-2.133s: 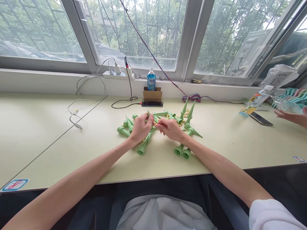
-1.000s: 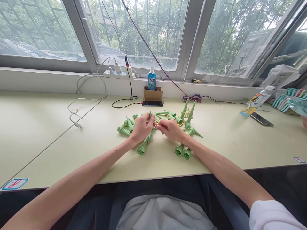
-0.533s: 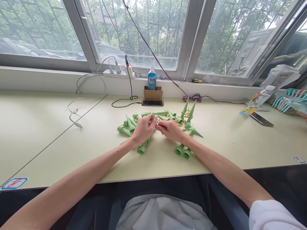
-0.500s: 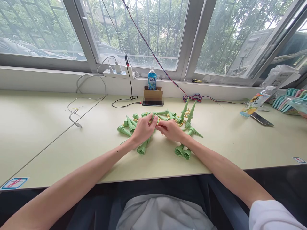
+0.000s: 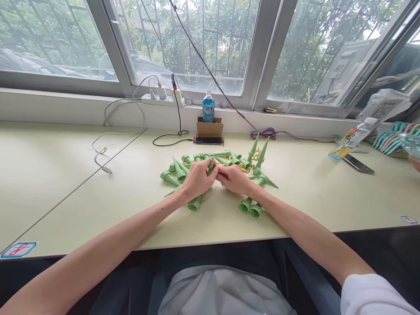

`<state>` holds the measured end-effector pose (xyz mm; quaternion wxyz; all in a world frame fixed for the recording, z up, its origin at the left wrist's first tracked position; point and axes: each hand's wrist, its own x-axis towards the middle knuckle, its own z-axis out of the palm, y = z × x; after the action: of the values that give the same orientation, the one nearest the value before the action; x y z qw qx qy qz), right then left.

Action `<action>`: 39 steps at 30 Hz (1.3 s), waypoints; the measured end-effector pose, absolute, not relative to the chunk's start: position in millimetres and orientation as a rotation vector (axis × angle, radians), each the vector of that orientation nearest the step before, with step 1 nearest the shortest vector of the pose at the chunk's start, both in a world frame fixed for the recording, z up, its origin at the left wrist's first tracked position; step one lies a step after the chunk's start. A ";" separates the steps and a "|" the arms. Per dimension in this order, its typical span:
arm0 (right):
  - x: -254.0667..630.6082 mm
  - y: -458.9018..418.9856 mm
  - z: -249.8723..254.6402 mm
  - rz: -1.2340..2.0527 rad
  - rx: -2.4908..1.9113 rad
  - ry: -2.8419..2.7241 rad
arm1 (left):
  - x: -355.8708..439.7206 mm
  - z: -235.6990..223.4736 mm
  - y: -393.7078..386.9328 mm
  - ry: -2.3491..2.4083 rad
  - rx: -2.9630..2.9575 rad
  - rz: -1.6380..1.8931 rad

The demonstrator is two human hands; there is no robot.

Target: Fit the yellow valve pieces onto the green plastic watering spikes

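My left hand (image 5: 199, 177) is closed around a green plastic watering spike (image 5: 211, 165), whose tapered end sticks up past the thumb. My right hand (image 5: 234, 178) is pinched, its fingertips meeting the left fingers; whatever lies between them is hidden. Around both hands lie several more green spikes. Two of them (image 5: 261, 154) stand upright at the right, and a pair with open round ends (image 5: 255, 211) lies below my right wrist. Another spike (image 5: 194, 203) rests under my left hand. Small yellow plastic pieces (image 5: 245, 169) are scattered behind my right hand.
At the back, a blue-labelled bottle (image 5: 208, 107) stands in a cardboard box (image 5: 210, 128) behind a phone. On the right are a tilted drink bottle (image 5: 352, 139), another phone (image 5: 358, 164) and hangers (image 5: 392, 139). Another person's hand (image 5: 416, 162) shows at the right edge. Cables (image 5: 105, 169) lie left.
My joined hands have shifted slightly to the right, and the spike in my left hand now leans a little more to the right. The pile around them looks the same.
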<state>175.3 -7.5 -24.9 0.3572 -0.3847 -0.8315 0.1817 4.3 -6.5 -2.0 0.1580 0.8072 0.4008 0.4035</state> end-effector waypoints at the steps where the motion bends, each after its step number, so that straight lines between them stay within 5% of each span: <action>1: 175.4 -7.3 -25.4 0.467 -0.992 -2.149 | 4.6 -2.3 -6.6 1.154 2.317 1.150; 39: 176.8 -7.3 -26.2 0.352 -1.051 -2.263 | 4.9 1.8 -9.5 1.116 2.482 0.984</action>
<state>176.8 -7.3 -26.2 0.3060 -0.3970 -0.8550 0.1331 4.9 -9.5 1.8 0.1236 0.8511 0.3826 0.3375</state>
